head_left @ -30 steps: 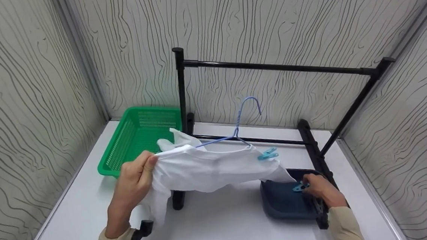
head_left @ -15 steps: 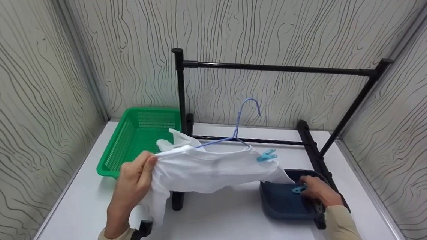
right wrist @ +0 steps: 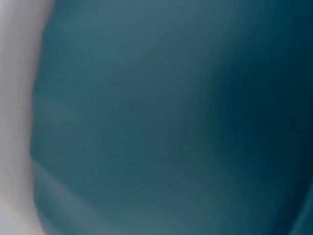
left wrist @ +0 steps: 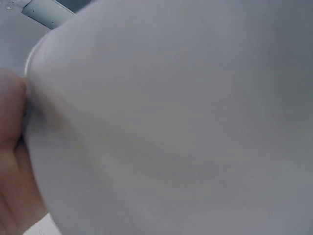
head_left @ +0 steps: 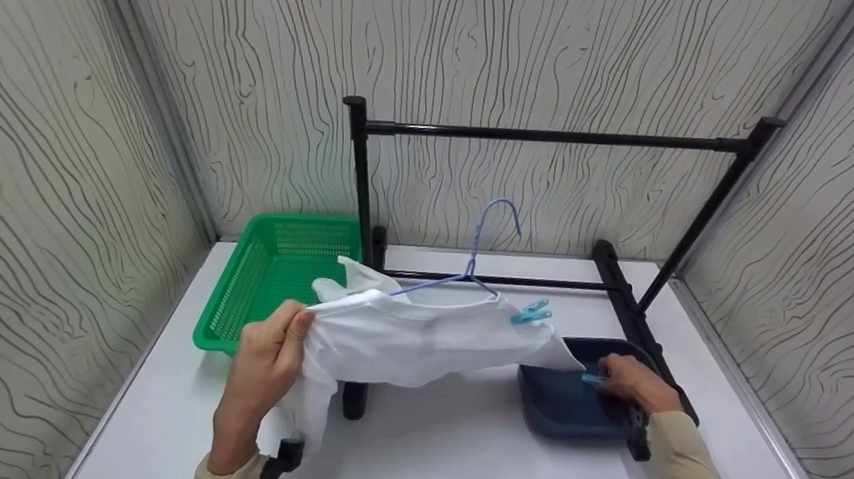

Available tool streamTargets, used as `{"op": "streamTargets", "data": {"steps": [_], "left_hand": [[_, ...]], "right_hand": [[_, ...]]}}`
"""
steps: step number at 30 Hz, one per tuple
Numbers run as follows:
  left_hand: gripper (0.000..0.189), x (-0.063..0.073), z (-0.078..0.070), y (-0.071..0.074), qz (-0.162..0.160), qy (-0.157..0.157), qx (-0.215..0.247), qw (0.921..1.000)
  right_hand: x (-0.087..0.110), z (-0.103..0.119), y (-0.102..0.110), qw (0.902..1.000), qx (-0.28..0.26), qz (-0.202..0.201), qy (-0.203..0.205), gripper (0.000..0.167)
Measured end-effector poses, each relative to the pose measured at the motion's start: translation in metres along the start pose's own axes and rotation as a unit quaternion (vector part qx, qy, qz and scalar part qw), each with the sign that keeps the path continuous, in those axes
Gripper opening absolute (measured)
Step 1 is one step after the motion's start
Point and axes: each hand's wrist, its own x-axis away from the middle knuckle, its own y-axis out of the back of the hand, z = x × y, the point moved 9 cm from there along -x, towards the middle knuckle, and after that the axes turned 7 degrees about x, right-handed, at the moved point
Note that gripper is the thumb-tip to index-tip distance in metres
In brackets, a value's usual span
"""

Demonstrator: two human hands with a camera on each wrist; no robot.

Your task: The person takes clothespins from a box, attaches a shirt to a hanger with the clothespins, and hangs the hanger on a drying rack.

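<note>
My left hand [head_left: 266,360] grips the left shoulder of a white shirt [head_left: 419,345], with the thumb on top. The shirt is draped on a blue wire hanger [head_left: 473,255] whose hook points up. A light-blue clothespin [head_left: 531,312] is clipped at the shirt's right shoulder. Over the dark blue basin [head_left: 552,415], my right hand [head_left: 636,384] pinches a second blue clothespin [head_left: 592,380], partly hidden by the fingers. White cloth [left wrist: 161,117] fills most of the left wrist view. Blurred blue basin wall [right wrist: 137,112] fills the right wrist view.
Behind the shirt stands a black rack [head_left: 555,136] with a top rail and a lower bar. A green plastic basket [head_left: 212,333] sits at the back left on the white table [head_left: 442,456]. Wood-patterned panels [head_left: 458,42] enclose the table at the back and both sides.
My right hand has shifted slightly left over the basin, and less of its clothespin shows. The left hand keeps its hold, with the shirt and hanger almost still.
</note>
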Motion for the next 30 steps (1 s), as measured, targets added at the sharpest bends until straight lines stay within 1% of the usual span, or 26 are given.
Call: {"op": "streamTargets", "data": {"steps": [4, 7, 12, 14, 17, 24, 27, 30], "left_hand": [[0.018, 0.000, 0.000, 0.000, 0.000, 0.002, 0.000, 1.0000], [0.017, -0.001, 0.000, 0.000, -0.001, 0.003, 0.001, 1.0000], [0.017, -0.002, -0.002, 0.000, -0.003, 0.004, -0.002, 1.0000], [0.017, -0.002, -0.003, 0.001, -0.004, 0.002, -0.003, 1.0000], [0.018, -0.002, -0.004, 0.001, -0.009, -0.004, -0.003, 0.9999], [0.018, 0.000, -0.004, 0.001, -0.015, -0.016, -0.006, 0.9997], [0.018, -0.001, -0.004, 0.001, -0.012, -0.019, -0.008, 0.9997], [0.017, -0.002, -0.004, 0.001, -0.011, -0.018, -0.008, 0.9997]], "right_hand": [[0.001, 0.002, -0.002, 0.9999, 0.006, 0.008, 0.004, 0.015], [0.001, 0.003, -0.002, 0.9999, 0.007, 0.006, 0.013, 0.019], [0.002, 0.001, -0.001, 0.9998, -0.002, -0.012, 0.015, 0.014], [0.002, -0.002, 0.000, 0.9998, -0.007, -0.018, 0.009, 0.011], [0.002, -0.004, 0.003, 0.9997, -0.009, -0.021, 0.005, 0.012], [0.005, -0.011, 0.006, 0.9989, -0.040, -0.010, -0.024, 0.015], [0.007, -0.010, 0.010, 0.9988, -0.039, -0.024, -0.018, 0.019], [0.008, -0.007, 0.018, 0.9984, -0.032, -0.046, -0.005, 0.025]]}}
